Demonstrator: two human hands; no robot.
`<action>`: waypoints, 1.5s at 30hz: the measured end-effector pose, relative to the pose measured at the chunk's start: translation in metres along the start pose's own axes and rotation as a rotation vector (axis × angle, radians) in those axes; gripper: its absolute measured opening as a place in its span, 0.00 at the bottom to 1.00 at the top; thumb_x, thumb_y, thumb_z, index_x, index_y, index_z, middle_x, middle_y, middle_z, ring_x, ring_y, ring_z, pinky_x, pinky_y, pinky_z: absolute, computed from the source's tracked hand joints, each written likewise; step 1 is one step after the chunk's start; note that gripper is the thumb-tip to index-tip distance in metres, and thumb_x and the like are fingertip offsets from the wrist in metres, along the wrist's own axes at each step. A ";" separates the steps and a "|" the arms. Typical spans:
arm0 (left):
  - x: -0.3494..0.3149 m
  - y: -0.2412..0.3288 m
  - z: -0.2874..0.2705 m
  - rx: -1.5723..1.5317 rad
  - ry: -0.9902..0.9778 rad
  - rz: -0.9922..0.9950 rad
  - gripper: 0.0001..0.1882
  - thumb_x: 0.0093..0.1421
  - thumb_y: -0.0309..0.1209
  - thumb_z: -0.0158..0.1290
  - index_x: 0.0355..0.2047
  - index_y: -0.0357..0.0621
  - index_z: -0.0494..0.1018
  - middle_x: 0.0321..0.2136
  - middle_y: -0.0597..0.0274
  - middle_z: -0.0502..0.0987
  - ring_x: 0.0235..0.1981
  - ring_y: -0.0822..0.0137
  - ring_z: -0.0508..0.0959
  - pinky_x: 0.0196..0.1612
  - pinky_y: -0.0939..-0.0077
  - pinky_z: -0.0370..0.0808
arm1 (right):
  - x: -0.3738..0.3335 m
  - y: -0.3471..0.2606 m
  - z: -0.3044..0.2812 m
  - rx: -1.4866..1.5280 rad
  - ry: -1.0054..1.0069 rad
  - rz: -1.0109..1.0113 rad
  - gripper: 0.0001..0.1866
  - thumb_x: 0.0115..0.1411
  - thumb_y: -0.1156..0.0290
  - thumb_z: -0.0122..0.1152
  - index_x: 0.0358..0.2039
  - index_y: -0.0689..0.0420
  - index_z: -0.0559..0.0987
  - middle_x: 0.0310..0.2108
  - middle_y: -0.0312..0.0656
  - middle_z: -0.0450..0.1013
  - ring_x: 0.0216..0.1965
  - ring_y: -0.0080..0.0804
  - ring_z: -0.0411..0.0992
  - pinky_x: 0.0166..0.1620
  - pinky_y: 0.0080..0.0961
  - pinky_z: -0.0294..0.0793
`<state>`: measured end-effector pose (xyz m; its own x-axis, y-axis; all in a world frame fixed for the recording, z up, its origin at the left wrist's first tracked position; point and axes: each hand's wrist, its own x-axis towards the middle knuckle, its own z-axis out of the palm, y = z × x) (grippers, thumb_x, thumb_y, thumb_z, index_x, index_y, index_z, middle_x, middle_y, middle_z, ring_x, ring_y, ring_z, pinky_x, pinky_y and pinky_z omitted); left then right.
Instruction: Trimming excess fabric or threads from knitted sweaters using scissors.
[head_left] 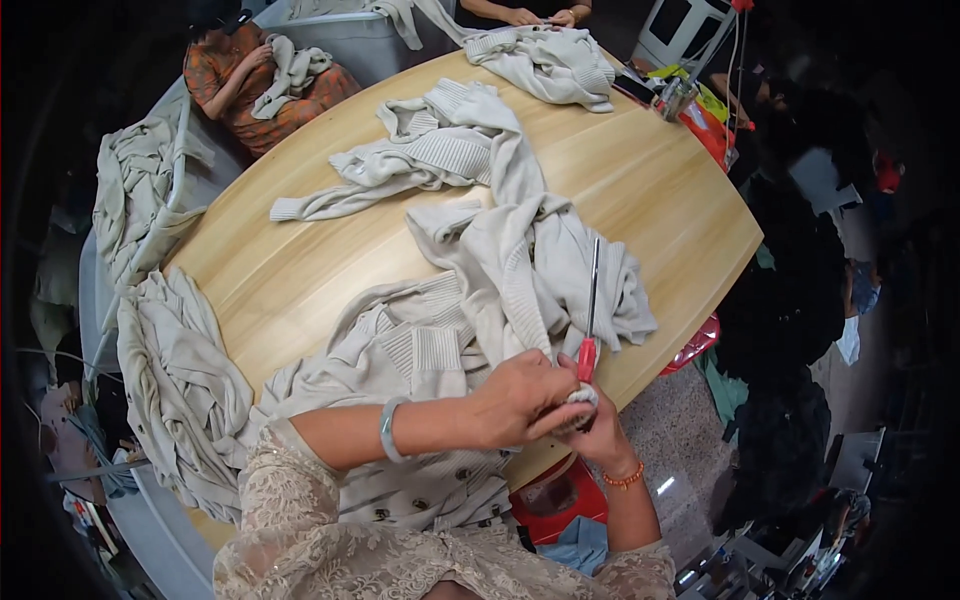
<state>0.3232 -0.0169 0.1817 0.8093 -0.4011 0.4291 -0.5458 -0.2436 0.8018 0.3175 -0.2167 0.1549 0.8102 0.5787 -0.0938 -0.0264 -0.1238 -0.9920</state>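
My left hand (520, 402), with a pale bangle on its wrist, is closed with its fingers pinching a rolled bit of cream ribbed knit (581, 408). Right beside it, my right hand (604, 432), wearing an orange bead bracelet, is closed around the same knit and partly hidden by the left. A tool with a red handle (587, 360) and a long thin metal shaft points up and away from the right hand. Its exact kind is unclear. Beneath my hands a cream buttoned cardigan (430, 487) drapes over the near table edge.
More cream knit garments lie across the wooden table (280, 275), including a cardigan (440, 150) and a bunched heap (585, 262). Grey bins (185, 165) of knitwear stand left. A seated person (250, 85) handles knitwear; another person's hands (540, 17) work opposite. A red container (560, 500) sits below.
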 end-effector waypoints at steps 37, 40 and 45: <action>-0.158 0.140 -0.329 0.275 0.822 0.185 0.30 0.61 0.39 0.56 0.57 0.29 0.65 0.54 0.53 0.72 0.53 0.64 0.74 0.57 0.72 0.68 | -0.052 -0.126 0.040 -0.585 0.495 -0.285 0.13 0.52 0.83 0.58 0.40 0.64 0.76 0.28 0.42 0.75 0.29 0.26 0.74 0.35 0.24 0.74; -0.288 0.137 -0.310 0.674 1.020 -0.153 0.22 0.66 0.34 0.46 0.55 0.31 0.69 0.52 0.53 0.74 0.53 0.64 0.73 0.59 0.72 0.66 | -0.080 -0.128 0.093 -0.501 0.101 -0.146 0.12 0.50 0.83 0.59 0.37 0.62 0.78 0.29 0.36 0.74 0.28 0.17 0.70 0.31 0.17 0.71; -0.467 0.110 -0.197 1.093 0.803 -0.867 0.21 0.51 0.26 0.59 0.47 0.40 0.73 0.46 0.49 0.75 0.49 0.49 0.73 0.54 0.64 0.68 | -0.087 -0.100 0.191 -0.545 -0.361 -0.287 0.13 0.48 0.74 0.65 0.36 0.60 0.76 0.22 0.45 0.74 0.21 0.39 0.73 0.26 0.30 0.70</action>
<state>-0.0719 0.3173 0.1514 0.6484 0.6444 0.4054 0.5138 -0.7633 0.3916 0.1380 -0.1009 0.2462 0.4944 0.8678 0.0486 0.5313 -0.2574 -0.8071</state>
